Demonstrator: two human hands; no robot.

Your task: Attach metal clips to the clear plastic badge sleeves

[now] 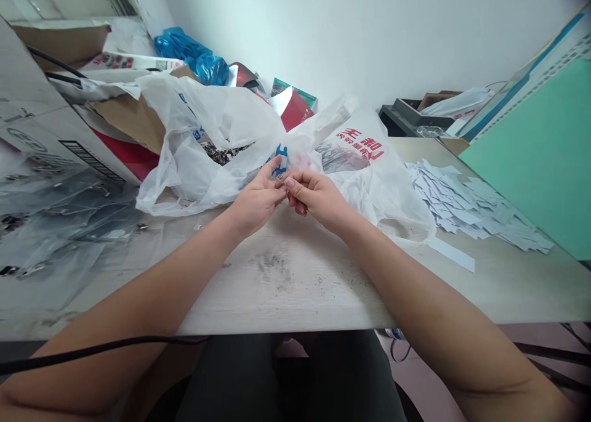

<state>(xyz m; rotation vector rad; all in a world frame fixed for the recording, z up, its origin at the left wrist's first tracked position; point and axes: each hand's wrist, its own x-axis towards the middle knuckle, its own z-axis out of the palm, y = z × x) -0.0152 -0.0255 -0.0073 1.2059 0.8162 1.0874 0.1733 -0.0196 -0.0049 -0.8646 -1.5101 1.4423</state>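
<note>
My left hand [258, 201] and my right hand [316, 197] meet above the table, with their fingertips pinched together on a tiny metal part [279, 177]. The fingers hide most of it, so its exact shape is hard to tell. Just behind my hands lies a white plastic bag [198, 157] printed in red and blue. It is slumped open, with a heap of small dark metal pieces [224, 154] inside. My hands rest close to the bag's front folds.
The pale wooden table [286, 280] is smudged with dark marks. Left stands a cardboard box [50, 132] beside clear plastic [55, 231] holding metal clips. Right lies a pile of white paper strips [462, 203] before a green board [530, 157]. A black cable [92, 348] crosses my left forearm.
</note>
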